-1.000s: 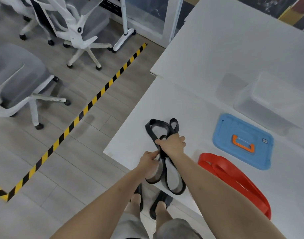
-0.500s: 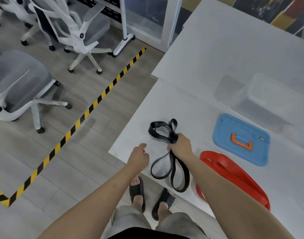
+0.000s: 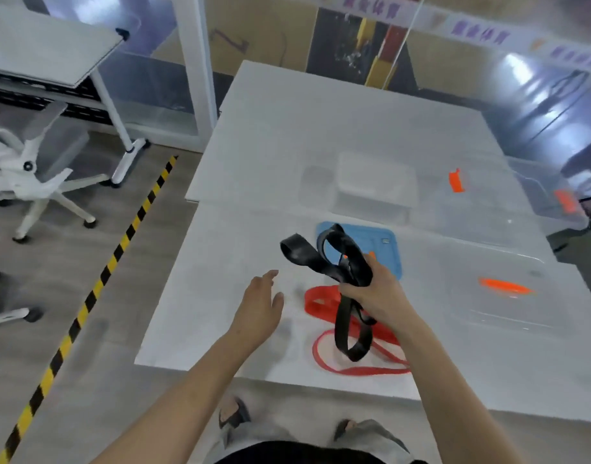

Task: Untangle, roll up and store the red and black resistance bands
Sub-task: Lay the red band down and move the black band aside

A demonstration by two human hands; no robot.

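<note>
Two bands: black resistance band [image 3: 341, 259] clenched in my right hand [image 3: 374, 296], dangling over red resistance band [image 3: 321, 304] on table [image 3: 220, 296]; my left hand [image 3: 257, 309] spread, empty; blue lid [image 3: 384, 239], clear tub [image 3: 374, 185] behind.

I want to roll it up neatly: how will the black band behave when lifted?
Probably floppy: gripped mid-length by the right hand, the black band hangs in slack loops below the fist. Likely light, since one hand holds it up. Its strands cross, so it may tangle; rolling probably needs the open left hand too.
</note>
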